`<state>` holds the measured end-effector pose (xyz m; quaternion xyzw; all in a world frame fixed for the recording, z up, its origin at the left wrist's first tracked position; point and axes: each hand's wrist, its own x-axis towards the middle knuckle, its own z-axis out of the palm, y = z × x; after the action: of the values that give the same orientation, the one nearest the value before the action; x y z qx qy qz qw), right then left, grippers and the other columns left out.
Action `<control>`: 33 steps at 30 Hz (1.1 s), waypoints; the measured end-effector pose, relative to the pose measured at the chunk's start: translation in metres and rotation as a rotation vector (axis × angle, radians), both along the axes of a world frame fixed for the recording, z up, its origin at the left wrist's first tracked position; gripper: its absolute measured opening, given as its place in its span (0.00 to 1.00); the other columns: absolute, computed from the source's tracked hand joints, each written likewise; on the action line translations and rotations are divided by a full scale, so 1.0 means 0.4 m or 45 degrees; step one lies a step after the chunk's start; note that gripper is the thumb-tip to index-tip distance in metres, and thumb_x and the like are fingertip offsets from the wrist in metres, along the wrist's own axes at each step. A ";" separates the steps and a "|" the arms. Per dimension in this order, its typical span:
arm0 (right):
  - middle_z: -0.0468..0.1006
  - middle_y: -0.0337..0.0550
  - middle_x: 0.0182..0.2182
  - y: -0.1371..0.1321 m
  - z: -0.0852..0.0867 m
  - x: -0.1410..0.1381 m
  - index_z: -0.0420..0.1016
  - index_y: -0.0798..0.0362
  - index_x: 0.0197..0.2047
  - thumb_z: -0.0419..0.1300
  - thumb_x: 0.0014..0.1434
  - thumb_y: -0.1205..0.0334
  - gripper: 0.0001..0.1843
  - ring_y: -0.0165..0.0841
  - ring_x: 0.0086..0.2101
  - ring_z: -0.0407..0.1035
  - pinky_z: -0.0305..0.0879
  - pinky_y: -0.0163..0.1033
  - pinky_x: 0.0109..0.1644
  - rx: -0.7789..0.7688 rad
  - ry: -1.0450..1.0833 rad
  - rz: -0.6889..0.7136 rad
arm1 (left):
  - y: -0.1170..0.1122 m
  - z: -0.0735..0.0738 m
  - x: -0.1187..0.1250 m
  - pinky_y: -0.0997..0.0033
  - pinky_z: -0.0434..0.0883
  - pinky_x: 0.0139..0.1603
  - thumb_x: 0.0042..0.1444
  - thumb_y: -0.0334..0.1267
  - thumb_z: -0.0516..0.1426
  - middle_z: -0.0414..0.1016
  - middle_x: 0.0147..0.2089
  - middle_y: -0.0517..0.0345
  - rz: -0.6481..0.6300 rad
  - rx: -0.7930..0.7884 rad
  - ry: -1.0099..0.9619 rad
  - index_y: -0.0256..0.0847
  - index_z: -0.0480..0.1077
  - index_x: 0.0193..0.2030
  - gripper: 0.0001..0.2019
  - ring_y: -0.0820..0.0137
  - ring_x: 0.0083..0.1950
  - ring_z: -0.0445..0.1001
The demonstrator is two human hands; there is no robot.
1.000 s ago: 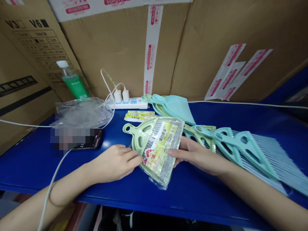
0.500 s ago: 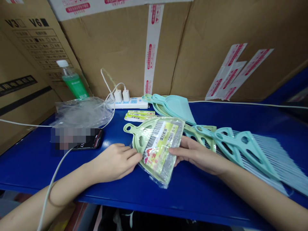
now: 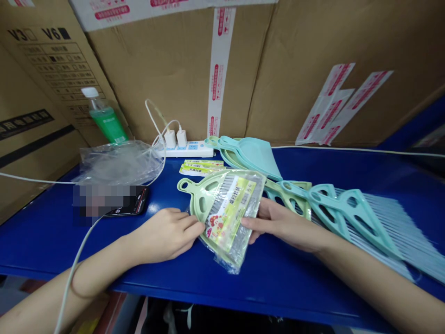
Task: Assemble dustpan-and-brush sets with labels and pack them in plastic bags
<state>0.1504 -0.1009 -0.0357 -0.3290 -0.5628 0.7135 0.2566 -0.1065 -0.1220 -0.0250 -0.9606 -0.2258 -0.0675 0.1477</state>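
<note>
Between my hands is a green dustpan and brush set point(image 3: 231, 220), wrapped in clear plastic with a printed label card showing under the film. My left hand point(image 3: 170, 233) pinches the wrapped set at its left lower edge, near the handle end. On the opposite side, my right hand point(image 3: 274, 220) grips the bristle edge, thumb on top and fingers underneath. The set's handle loop points to the upper left. Close beyond my right hand lie a green brush point(image 3: 292, 197) and several blue brushes point(image 3: 361, 211), overlapping.
Stacked dustpans point(image 3: 259, 153) lie at the back beside a white power strip point(image 3: 194, 149). Label cards point(image 3: 201, 167) sit in front of it. On the left are clear plastic bags point(image 3: 121, 162), a phone point(image 3: 130, 204), a green bottle point(image 3: 109, 120) and a loose cable point(image 3: 78, 255). Cardboard boxes point(image 3: 167, 69) wall the back.
The wrapped set has shifted very slightly left, and my right hand has moved slightly left with it. My left hand keeps its place.
</note>
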 end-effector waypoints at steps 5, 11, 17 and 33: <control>0.80 0.46 0.41 0.000 -0.002 0.002 0.73 0.54 0.49 0.68 0.52 0.53 0.23 0.30 0.34 0.75 0.73 0.32 0.34 -0.026 -0.018 0.006 | 0.001 0.002 0.000 0.69 0.66 0.27 0.65 0.31 0.45 0.72 0.27 0.59 0.002 -0.015 0.010 0.39 0.66 0.35 0.11 0.69 0.25 0.70; 0.81 0.45 0.40 0.001 -0.005 0.002 0.73 0.53 0.49 0.67 0.52 0.53 0.23 0.30 0.33 0.76 0.74 0.33 0.34 -0.025 -0.015 -0.002 | -0.003 0.000 -0.001 0.69 0.66 0.27 0.64 0.30 0.45 0.73 0.28 0.59 0.010 -0.024 0.012 0.38 0.66 0.35 0.11 0.70 0.25 0.70; 0.81 0.45 0.40 -0.001 -0.005 0.003 0.71 0.54 0.51 0.66 0.53 0.53 0.24 0.30 0.33 0.76 0.74 0.34 0.34 -0.022 -0.026 0.003 | -0.002 -0.001 -0.002 0.71 0.66 0.28 0.64 0.31 0.46 0.73 0.28 0.59 0.032 -0.054 0.037 0.39 0.66 0.36 0.10 0.71 0.26 0.71; 0.80 0.45 0.41 0.001 -0.006 0.004 0.73 0.54 0.50 0.65 0.55 0.54 0.21 0.30 0.33 0.76 0.74 0.34 0.35 0.013 -0.028 0.022 | -0.002 0.000 0.000 0.68 0.66 0.26 0.63 0.29 0.46 0.72 0.28 0.60 0.014 -0.038 0.022 0.39 0.66 0.35 0.09 0.70 0.24 0.70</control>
<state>0.1520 -0.1005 -0.0381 -0.3306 -0.5721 0.7092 0.2458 -0.1066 -0.1230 -0.0249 -0.9620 -0.2306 -0.0553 0.1356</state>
